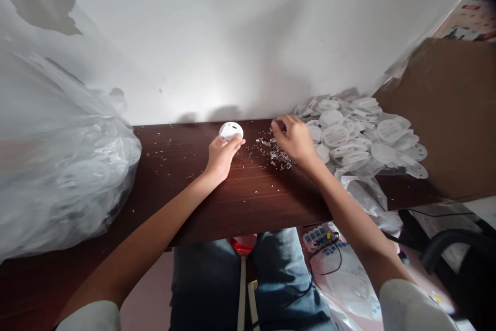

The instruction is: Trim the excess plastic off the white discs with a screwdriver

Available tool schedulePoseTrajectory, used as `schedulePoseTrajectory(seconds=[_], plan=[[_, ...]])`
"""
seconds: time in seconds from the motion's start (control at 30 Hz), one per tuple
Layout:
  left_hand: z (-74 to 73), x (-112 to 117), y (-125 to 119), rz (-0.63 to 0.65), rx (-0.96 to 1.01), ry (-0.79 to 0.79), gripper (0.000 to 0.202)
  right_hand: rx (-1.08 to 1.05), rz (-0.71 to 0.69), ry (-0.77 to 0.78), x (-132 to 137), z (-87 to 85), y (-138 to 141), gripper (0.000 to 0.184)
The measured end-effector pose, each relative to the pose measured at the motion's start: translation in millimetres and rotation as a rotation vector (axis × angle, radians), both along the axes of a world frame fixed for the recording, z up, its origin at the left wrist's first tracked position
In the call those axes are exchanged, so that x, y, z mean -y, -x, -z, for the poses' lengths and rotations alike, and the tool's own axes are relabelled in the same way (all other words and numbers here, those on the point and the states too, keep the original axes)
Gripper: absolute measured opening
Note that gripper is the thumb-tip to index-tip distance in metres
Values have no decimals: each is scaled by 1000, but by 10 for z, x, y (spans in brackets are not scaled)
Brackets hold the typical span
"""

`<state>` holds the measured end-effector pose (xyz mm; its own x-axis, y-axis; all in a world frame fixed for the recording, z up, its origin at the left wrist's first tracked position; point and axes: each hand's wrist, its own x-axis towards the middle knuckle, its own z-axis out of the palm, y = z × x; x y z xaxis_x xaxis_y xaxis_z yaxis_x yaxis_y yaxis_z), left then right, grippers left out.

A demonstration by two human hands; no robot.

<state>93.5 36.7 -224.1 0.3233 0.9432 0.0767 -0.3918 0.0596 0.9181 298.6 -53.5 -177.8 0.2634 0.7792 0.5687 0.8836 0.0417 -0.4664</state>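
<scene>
My left hand [223, 154] grips a white round plastic disc [229, 129] by its lower edge, thumb on top. A short dark slot shows near the disc's upper edge. My right hand [293, 137] is curled closed just above a scatter of tiny metal bits [279, 155] on the dark wooden table [248, 207]. Something dark shows between its fingertips, but its kind cannot be made out. To the right of that hand lies a heap of similar white plastic pieces [349, 135].
A big clear plastic bag [77, 166] holding white pieces bulges over the table's left side. Behind the table rises a white wall [232, 52]. On the right stands a brown cardboard sheet [453, 119]. Below it are a power strip [320, 237] with cables and plastic bags.
</scene>
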Motion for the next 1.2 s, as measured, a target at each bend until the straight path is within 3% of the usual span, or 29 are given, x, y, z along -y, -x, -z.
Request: schedulePoseTrajectory(seconds=[0.1,0.2,0.33,0.5,0.57,0.67,0.77,0.87,1.03,1.2], plan=[[8,-66,35,-17,30,14,42,-134,30,78,-10,-47,-326,26],[23,-90,54,-4,12,-6,42,-174,-107,314,15,-71,-491,24],[26,-74,69,11,-101,-115,42,-132,-300,521,33,-61,-437,19],[-3,-4,107,11,-272,-400,33,7,-353,546,-25,42,-271,7],[-10,10,133,-22,-394,-555,23,57,-343,560,-48,90,-247,9],[-1,-10,184,-79,-567,-925,14,77,-323,555,-63,132,-245,11],[11,-44,229,-19,-617,-1326,17,-21,-306,475,-61,123,-243,13],[3,-39,250,63,-621,-1585,18,-228,-322,352,-55,84,-201,24],[26,-10,253,57,-677,-1592,20,-543,-457,287,-60,73,-26,30],[108,-42,258,-4,-659,-1553,21,-620,-539,324,-82,151,106,27]])
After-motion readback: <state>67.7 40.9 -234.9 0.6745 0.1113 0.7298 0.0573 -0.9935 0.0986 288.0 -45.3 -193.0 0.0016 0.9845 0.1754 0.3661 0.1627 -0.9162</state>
